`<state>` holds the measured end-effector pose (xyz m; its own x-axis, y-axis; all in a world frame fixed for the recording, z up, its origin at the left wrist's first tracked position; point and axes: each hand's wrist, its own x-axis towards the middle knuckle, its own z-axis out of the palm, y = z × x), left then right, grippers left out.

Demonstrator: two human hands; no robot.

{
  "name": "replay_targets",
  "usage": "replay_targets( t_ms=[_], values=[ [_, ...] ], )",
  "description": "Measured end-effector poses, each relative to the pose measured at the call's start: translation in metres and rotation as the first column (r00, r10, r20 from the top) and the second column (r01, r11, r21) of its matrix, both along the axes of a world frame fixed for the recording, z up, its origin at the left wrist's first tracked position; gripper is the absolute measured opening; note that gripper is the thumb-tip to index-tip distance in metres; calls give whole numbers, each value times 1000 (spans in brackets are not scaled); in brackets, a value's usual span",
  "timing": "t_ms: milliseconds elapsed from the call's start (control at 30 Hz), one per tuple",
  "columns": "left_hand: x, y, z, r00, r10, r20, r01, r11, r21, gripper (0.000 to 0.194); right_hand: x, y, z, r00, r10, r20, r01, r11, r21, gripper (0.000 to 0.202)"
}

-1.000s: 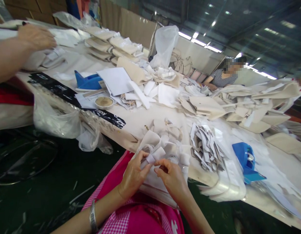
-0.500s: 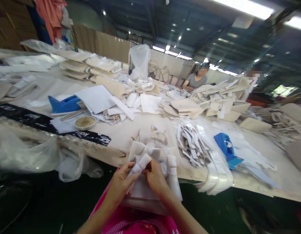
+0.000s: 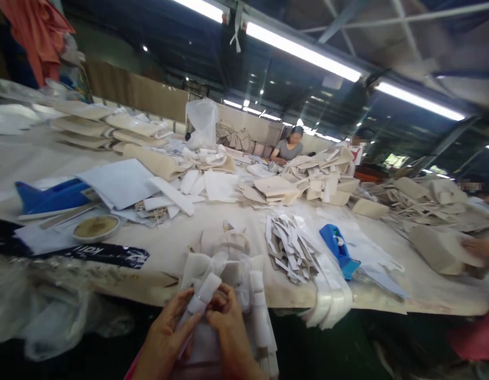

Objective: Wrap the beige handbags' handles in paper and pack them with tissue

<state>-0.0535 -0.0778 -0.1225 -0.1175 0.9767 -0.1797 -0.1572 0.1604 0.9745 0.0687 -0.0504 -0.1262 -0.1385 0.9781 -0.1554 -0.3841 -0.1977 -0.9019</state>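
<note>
A beige bag (image 3: 207, 345), partly covered in white wrapping, leans at the table's front edge. One strap wrapped in white foam (image 3: 208, 293) slants up from it. My left hand (image 3: 167, 324) is closed around this wrapped strap, thumb across its lower part. Against the strap's right side, my right hand (image 3: 227, 316) has its fingertips pinched on the edge of the wrapping. A second wrapped strap (image 3: 260, 311) hangs to the right of my hands. Clear plastic (image 3: 216, 262) bunches above them, and a beige flap (image 3: 224, 240) lies behind on the table.
A pile of white and grey strips (image 3: 289, 248) lies right of the bag, beside a blue tape dispenser (image 3: 339, 250). Another blue dispenser (image 3: 52, 196) and a round tin (image 3: 96, 228) are at left. Beige pieces (image 3: 276, 190) are stacked behind. Another person's hand (image 3: 479, 250) is at far right.
The view has tilted up and turned right, so the table things appear further left and lower. Both hands stay on the same wrapped strap. Another person's hand has come into view at the far right.
</note>
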Motion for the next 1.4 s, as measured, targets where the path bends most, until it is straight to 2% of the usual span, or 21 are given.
replay_targets(
  t_ms=[100,200,300,400,500,567,600,667,700,767,800,867,900,933,1000,1067,1133,1233,1300,1400],
  values=[
    [-3,-1,5,993,-82,88,81,997,13,65,-2,-9,9,987,9,-157,-17,999,-49,68],
    [-4,-1,11,973,-136,188,132,991,32,62,-13,-13,18,979,-3,-204,-8,998,-55,62],
    [-7,0,15,940,-196,279,194,980,32,59,-22,-14,24,973,44,-225,-56,997,-48,50],
    [-13,2,14,906,-285,313,301,954,-1,58,-13,-13,29,982,128,-137,-134,990,-36,47],
    [-23,5,9,877,-383,290,401,916,-2,57,17,-14,42,967,205,151,-207,978,-2,47],
    [-31,6,8,879,-428,208,446,894,-42,59,45,-13,56,917,182,356,-205,978,27,41],
    [-35,7,10,888,-441,127,452,889,-73,59,61,-9,63,889,131,438,-174,983,58,36],
    [-41,13,18,890,-431,-148,417,901,-115,53,89,4,76,831,-37,554,-72,982,174,29],
    [-44,18,24,868,-380,-319,369,924,-99,48,100,16,81,793,-133,595,-17,971,240,27],
    [-47,36,37,771,-191,-608,270,962,40,41,117,45,84,712,-278,645,57,938,342,28],
    [-48,48,43,717,-80,-693,243,960,141,40,121,62,83,686,-309,659,69,929,364,30],
    [-49,75,51,657,69,-751,282,901,330,46,123,97,78,674,-298,676,45,930,365,39],
    [-49,90,53,652,74,-755,350,853,386,54,121,112,74,689,-265,675,11,935,355,46],
    [-50,104,53,654,23,-756,436,806,401,62,118,125,71,718,-206,665,-40,942,335,53],
    [-52,127,48,639,-185,-747,602,724,336,71,108,143,69,778,-71,624,-141,949,283,62],
    [-53,140,40,604,-357,-713,688,685,241,71,99,148,69,817,1,576,-187,947,262,58],
    [-53,144,32,617,-399,-679,671,717,189,65,93,143,71,844,-8,536,-171,943,284,48],
    [-52,139,28,667,-385,-638,601,784,155,54,91,132,72,890,-8,456,-160,931,328,45],
    [-54,139,34,658,-424,-622,615,779,120,51,91,130,70,900,-4,436,-161,926,340,49],
    [-58,148,58,564,-532,-632,731,677,82,62,89,134,65,871,-25,491,-161,930,332,58]
  ],
)
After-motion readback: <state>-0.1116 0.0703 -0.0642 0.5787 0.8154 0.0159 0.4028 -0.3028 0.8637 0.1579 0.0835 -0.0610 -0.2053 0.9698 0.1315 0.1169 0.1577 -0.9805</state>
